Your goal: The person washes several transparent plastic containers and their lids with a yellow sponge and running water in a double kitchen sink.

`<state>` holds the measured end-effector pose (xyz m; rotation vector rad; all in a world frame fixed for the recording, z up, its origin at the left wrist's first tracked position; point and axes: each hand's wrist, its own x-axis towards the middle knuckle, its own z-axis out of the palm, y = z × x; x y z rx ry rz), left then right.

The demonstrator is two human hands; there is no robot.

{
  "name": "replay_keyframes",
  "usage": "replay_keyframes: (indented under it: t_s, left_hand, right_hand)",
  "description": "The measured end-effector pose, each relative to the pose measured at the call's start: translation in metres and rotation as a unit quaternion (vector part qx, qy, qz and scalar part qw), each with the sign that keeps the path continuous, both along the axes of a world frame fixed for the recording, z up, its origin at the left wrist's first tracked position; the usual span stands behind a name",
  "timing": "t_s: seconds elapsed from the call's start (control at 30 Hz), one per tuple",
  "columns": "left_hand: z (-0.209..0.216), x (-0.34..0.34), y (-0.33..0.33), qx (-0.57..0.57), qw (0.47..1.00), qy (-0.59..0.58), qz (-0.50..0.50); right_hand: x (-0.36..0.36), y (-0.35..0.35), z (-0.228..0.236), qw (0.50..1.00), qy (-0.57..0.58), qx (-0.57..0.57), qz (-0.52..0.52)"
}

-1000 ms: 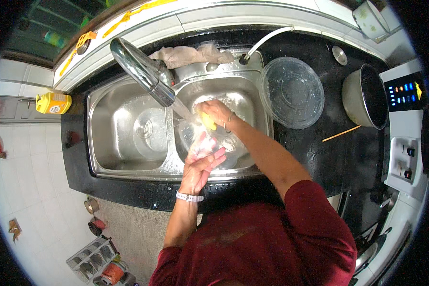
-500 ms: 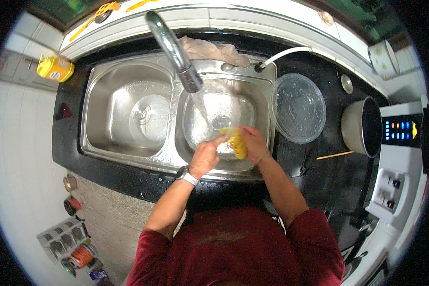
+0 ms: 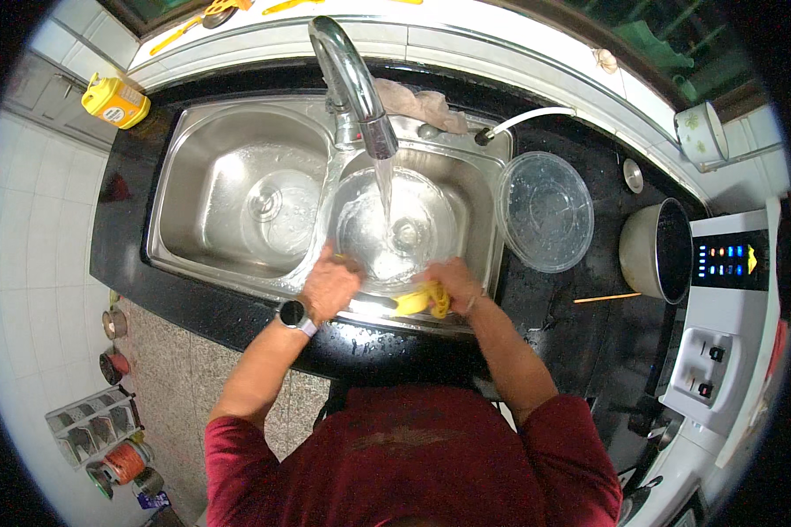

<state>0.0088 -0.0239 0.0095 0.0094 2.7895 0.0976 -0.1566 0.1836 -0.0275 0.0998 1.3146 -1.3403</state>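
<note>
Water runs from the chrome faucet (image 3: 347, 75) into the right basin (image 3: 479, 198) of a steel double sink. A round, shiny dish (image 3: 373, 198) lies in that basin under the stream. My right hand (image 3: 453, 283), at the basin's front right, is closed on a yellow, soft-looking piece, possibly a cloth (image 3: 417, 301), whose looped end hangs by the front rim. My left hand (image 3: 330, 285) is at the basin's front left corner, beside the divider, with its fingers curled; what they hold, if anything, cannot be made out.
The left basin (image 3: 206, 206) is wet. Right of the sink are a clear round plastic container (image 3: 547, 211), a thin stick (image 3: 606, 299) and a metal pot (image 3: 650, 250). A yellow jug (image 3: 116, 104) stands at the far left; a crumpled cloth (image 3: 424, 105) lies behind the faucet.
My hands, close together over the basin before, have moved apart and nearer the front rim. The left one went left; the yellow piece came down beside the rim with the right. The view shifted slightly.
</note>
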Motion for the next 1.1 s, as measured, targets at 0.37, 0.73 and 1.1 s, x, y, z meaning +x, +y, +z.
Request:
replay_keyframes:
  t_s: [0.37,0.73,1.1]
  left_hand:
    - [0.095,0.029,-0.040,0.095,0.926,0.318,0.178]
    - [0.040,0.097,-0.086,0.276,0.859,0.258,0.345]
    - [-0.025,0.104,-0.170,0.364,0.833,0.109,0.403]
  right_hand:
    - [0.015,-0.024,-0.026,0.950,0.250,-0.167,0.086]
    - [0.004,0.010,-0.001,0.936,0.350,-0.013,0.041]
    - [0.048,0.004,0.112,0.671,0.708,0.219,0.027]
